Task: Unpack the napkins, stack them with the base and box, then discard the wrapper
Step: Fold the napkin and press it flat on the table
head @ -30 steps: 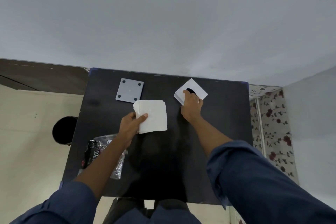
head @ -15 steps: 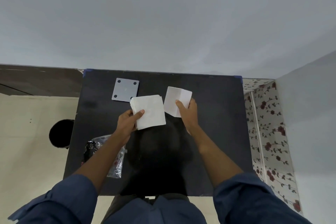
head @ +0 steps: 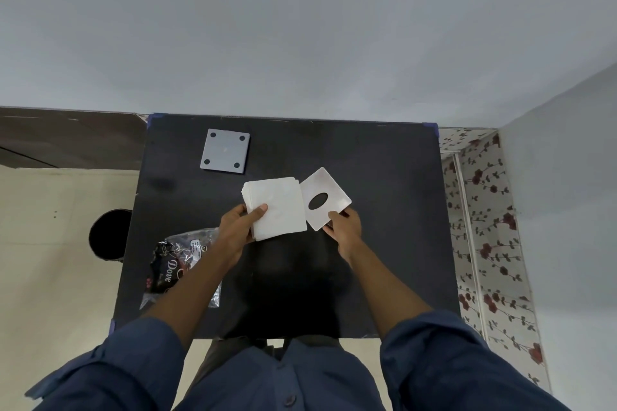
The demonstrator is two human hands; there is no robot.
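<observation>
My left hand (head: 237, 233) grips a stack of white napkins (head: 278, 207) by its near left edge, above the middle of the black table (head: 384, 210). My right hand (head: 345, 228) holds a white square box (head: 330, 192) with an oval hole in its face, tilted, its left edge touching the napkins. A grey square base (head: 225, 155) with a dark dot at each corner lies flat at the far left of the table. The crumpled clear and dark wrapper (head: 177, 264) lies near the table's left edge, partly under my left forearm.
A round black bin (head: 108, 233) stands on the floor left of the table. A flower-patterned surface (head: 484, 243) runs along the table's right side. A grey wall rises behind the table's far edge.
My right hand picked the box up from the far right of the table, brought it beside the napkins and turned it so the oval hole faces up. The napkins stayed in my left hand.
</observation>
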